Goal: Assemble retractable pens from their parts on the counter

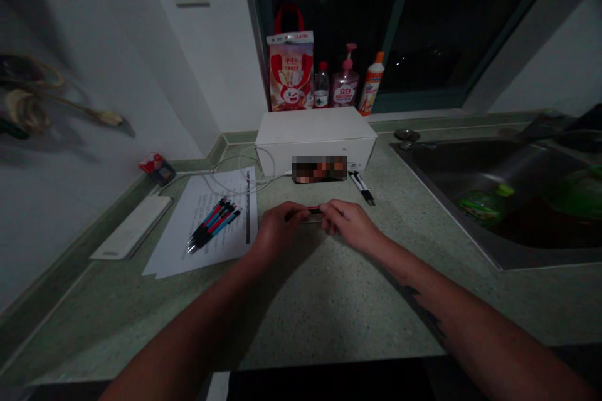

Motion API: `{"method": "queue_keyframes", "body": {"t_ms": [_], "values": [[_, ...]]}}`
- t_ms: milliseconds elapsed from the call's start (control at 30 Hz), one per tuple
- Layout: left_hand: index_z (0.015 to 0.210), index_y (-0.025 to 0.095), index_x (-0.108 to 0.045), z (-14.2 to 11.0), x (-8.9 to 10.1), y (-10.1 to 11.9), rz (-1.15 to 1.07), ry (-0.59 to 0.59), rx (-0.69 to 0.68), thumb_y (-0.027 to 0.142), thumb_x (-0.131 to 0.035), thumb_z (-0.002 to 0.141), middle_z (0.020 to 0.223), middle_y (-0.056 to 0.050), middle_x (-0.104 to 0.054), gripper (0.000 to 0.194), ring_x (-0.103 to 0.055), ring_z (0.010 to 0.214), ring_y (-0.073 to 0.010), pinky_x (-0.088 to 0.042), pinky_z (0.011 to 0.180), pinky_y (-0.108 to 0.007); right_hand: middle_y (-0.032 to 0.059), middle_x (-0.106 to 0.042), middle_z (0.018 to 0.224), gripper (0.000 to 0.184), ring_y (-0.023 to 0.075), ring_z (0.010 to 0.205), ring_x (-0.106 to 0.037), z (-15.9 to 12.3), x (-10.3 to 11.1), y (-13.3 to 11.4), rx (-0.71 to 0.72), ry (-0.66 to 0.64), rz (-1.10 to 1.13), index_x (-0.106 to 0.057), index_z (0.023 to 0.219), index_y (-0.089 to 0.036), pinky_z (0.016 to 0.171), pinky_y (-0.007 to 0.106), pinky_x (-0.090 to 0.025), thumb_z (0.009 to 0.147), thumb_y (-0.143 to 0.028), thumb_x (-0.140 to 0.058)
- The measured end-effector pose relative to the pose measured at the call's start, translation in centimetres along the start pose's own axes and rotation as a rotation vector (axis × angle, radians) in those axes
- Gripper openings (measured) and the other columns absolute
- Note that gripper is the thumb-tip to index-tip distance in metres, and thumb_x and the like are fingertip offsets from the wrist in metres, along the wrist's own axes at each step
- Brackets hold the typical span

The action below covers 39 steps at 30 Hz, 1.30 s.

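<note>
And here's the slim red-and-black pen (313,208) over the bench (310,313), gripped by left hand (278,227) at nine o'clock, right hand (348,223) at three! Two white-and-black pens (362,188) at two, white printed paper sheets (179,219) at nine, long white box (316,128) at twelve.

phone screen (319,169): pixelated | pen (313,208): ends hidden by fingers | right sink (531,194): cut off by edge

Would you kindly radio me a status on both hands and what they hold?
Left hand and right hand fingering slim red-and-black item, likely a pen. Blurred-out object just beyond, before white box.
</note>
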<state>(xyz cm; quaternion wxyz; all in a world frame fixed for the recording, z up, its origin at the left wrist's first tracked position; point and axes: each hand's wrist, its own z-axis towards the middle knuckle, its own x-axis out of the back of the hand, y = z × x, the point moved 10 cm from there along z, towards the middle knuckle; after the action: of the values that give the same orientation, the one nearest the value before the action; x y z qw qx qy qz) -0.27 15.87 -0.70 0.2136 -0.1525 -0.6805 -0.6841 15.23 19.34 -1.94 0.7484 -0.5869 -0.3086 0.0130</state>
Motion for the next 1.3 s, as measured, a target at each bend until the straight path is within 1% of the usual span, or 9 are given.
{"method": "queue_keyframes", "body": {"t_ms": [167, 267, 400, 533, 700, 800, 967, 1167, 1300], "values": [[0.09, 0.021, -0.077, 0.1, 0.0, -0.3, 0.048, -0.001, -0.005, 0.023, -0.063, 0.089, 0.089, -0.005, -0.079, 0.014, -0.071, 0.084, -0.0191, -0.055, 0.081, -0.033, 0.0052, -0.074, 0.093, 0.028, 0.0165, 0.076, -0.066, 0.0, 0.5, -0.5, 0.069, 0.055, 0.034, -0.067, 0.114, -0.019, 0.07, 0.03, -0.05, 0.09, -0.033, -0.069], [0.092, 0.021, -0.078, 0.2, -0.3, -0.2, 0.047, -0.017, -0.018, 0.023, -0.063, 0.089, 0.089, -0.005, -0.079, 0.015, -0.072, 0.085, -0.0191, -0.055, 0.081, -0.033, 0.0036, -0.073, 0.082, 0.022, 0.0156, 0.068, -0.064, 0.0, -0.2, -0.4, 0.042, -0.004, 0.025, -0.071, 0.107, -0.019, 0.068, 0.03, -0.05, 0.098, -0.034, -0.058], [0.093, 0.02, -0.077, 0.1, -0.2, 0.0, 0.067, -0.014, -0.021, 0.023, -0.063, 0.089, 0.091, -0.005, -0.08, 0.015, -0.072, 0.085, -0.0198, -0.055, 0.081, -0.033, 0.0067, -0.075, 0.102, 0.028, 0.0182, 0.087, -0.069, -0.1, 0.1, -0.9, 0.09, 0.024, 0.028, -0.069, 0.117, -0.019, 0.078, 0.032, -0.052, 0.09, -0.028, -0.069], [0.093, 0.02, -0.077, 0.2, -0.4, -0.4, 0.035, -0.021, -0.023, 0.024, -0.064, 0.088, 0.091, -0.005, -0.08, 0.015, -0.072, 0.086, -0.0202, -0.054, 0.081, -0.032, 0.0041, -0.074, 0.084, 0.022, 0.0169, 0.075, -0.067, 0.1, -0.3, -0.2, 0.046, -0.01, -0.014, -0.074, 0.105, -0.019, 0.073, 0.031, -0.051, 0.1, -0.031, -0.056], [0.09, 0.021, -0.077, 0.2, -0.4, -0.4, -0.006, -0.006, -0.054, 0.031, -0.065, 0.086, 0.088, -0.005, -0.079, 0.017, -0.072, 0.084, -0.0219, -0.053, 0.079, -0.033, 0.0032, -0.075, 0.092, 0.024, 0.0168, 0.08, -0.067, 0.2, 0.0, -0.5, 0.092, 0.032, -0.022, -0.072, 0.116, -0.02, 0.074, 0.03, -0.05, 0.094, -0.027, -0.066], [0.089, 0.021, -0.076, 0.1, -0.5, -0.2, -0.035, -0.012, -0.061, 0.031, -0.066, 0.084, 0.087, -0.005, -0.079, 0.016, -0.072, 0.083, -0.0225, -0.053, 0.079, -0.033, 0.003, -0.074, 0.089, 0.017, 0.0173, 0.081, -0.067, 0.1, 0.2, -1.1, 0.124, 0.036, -0.055, -0.074, 0.104, -0.021, 0.078, 0.031, -0.05, 0.098, -0.024, -0.059], [0.087, 0.02, -0.075, 0.5, 0.3, -0.7, -0.025, 0.034, -0.034, 0.03, -0.066, 0.085, 0.084, -0.004, -0.078, 0.014, -0.071, 0.081, -0.0213, -0.053, 0.077, -0.032, 0.0035, -0.07, 0.093, 0.011, 0.0175, 0.087, -0.064, -0.1, 1.7, -2.2, 0.206, 0.15, -0.143, -0.071, 0.09, -0.02, 0.077, 0.03, -0.048, 0.088, -0.01, -0.067], [0.092, 0.019, -0.076, 1.3, 2.2, -1.3, 0.286, 0.087, -0.04, 0.019, -0.063, 0.086, 0.096, -0.008, -0.076, 0.014, -0.07, 0.089, -0.0236, -0.051, 0.083, -0.035, 0.0031, -0.074, 0.095, 0.017, 0.0166, 0.083, -0.066, -0.1, -1.1, -1.2, 0.13, -0.083, -0.233, -0.072, 0.099, -0.02, 0.076, 0.03, -0.048, 0.086, -0.009, -0.074], [0.089, 0.02, -0.077, 1.2, 1.8, -1.1, 0.549, 0.06, -0.123, 0.012, -0.058, 0.086, 0.097, -0.012, -0.074, 0.022, -0.068, 0.096, -0.0279, -0.049, 0.083, -0.037, 0.004, -0.074, 0.096, 0.017, 0.02, 0.092, -0.066, -0.7, -2.8, -1.8, 0.18, -0.189, -0.392, -0.073, 0.096, -0.02, 0.082, 0.034, -0.048, 0.084, -0.009, -0.077]]}}
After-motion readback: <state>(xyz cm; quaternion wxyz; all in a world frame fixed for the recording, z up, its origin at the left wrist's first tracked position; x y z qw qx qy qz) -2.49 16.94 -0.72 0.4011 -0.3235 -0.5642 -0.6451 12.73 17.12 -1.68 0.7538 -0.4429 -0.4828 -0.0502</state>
